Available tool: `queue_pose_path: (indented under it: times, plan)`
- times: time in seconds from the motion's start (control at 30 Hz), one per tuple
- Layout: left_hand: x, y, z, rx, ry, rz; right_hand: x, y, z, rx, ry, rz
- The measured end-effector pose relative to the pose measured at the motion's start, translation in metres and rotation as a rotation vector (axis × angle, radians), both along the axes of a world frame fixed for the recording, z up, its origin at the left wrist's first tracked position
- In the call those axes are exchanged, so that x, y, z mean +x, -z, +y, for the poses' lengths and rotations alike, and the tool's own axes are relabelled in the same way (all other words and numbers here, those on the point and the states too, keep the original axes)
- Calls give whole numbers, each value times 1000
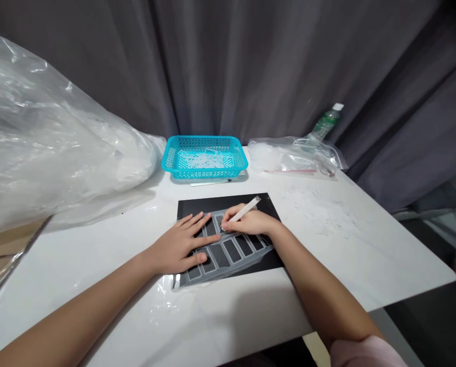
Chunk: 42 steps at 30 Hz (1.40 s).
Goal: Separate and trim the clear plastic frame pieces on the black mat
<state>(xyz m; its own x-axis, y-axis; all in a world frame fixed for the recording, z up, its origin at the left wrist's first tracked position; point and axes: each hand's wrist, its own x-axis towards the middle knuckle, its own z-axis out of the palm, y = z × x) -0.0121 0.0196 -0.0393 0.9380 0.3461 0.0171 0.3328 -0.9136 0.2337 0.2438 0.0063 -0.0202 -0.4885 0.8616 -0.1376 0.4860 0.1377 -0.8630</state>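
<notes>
A translucent sheet with rows of rectangular outlines [222,255] lies on a black board [264,263] in the middle of the white table. My left hand [178,246] rests flat on the sheet's left part, fingers spread, holding nothing. My right hand [246,222] grips a white pen-like tool [246,208], tilted up to the right. The tool's lower tip is at one of the upper rectangles, close to my left fingertips; the tip itself is too small to make out.
Behind the board stands a blue basket [205,173] holding clear strips, with a thin white stick [210,183] before it. A big plastic bag [59,148] fills the left. Clear bags [289,155], a green bottle [326,122] and clear scraps [321,209] are at the right.
</notes>
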Motion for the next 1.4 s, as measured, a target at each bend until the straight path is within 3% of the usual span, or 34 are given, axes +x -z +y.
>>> queue_pose_path:
  times: [0.23, 0.57, 0.7, 0.9, 1.0, 1.17, 1.3, 1.4]
  plan:
    - [-1, 2, 0, 5, -13, 1, 0, 2, 0, -46, 23, 20]
    - [0, 2, -1, 7, -21, 3, -2, -4, -1, 11, 8, -89]
    - [0, 2, -1, -4, -25, 17, -10, -11, -12, 171, -47, -196]
    - [-1, 1, 0, -31, -25, 9, -27, -17, -25, 583, -126, -651]
    - [-1, 0, -1, -42, -24, 0, -20, -19, -20, 740, 30, -757]
    - [-2, -2, 0, -53, -24, 2, 27, -27, -10, 808, 588, -877]
    - [-2, -1, 0, -46, -15, -1, 77, -33, -18, 629, 879, -967]
    - [-3, -1, 0, -26, -9, 2, 102, -36, -26, 402, 939, -941]
